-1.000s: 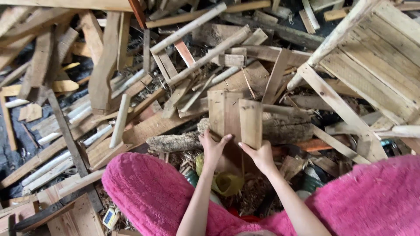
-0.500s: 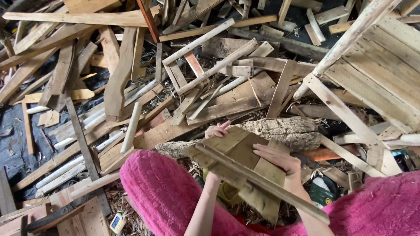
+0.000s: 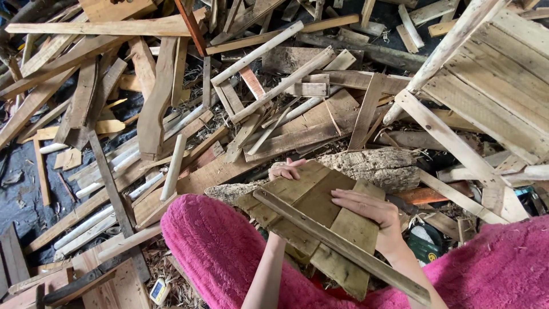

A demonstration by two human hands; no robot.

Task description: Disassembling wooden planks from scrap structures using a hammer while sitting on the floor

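Slatted wooden panel (image 3: 311, 220) tilted over lap, left hand (image 3: 286, 170) grip curled on far edge, right hand (image 3: 369, 209) flat on top

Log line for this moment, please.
left hand: grips panel far edge | right hand: flat on top | slat panel: tilted over pink lap | log: behind
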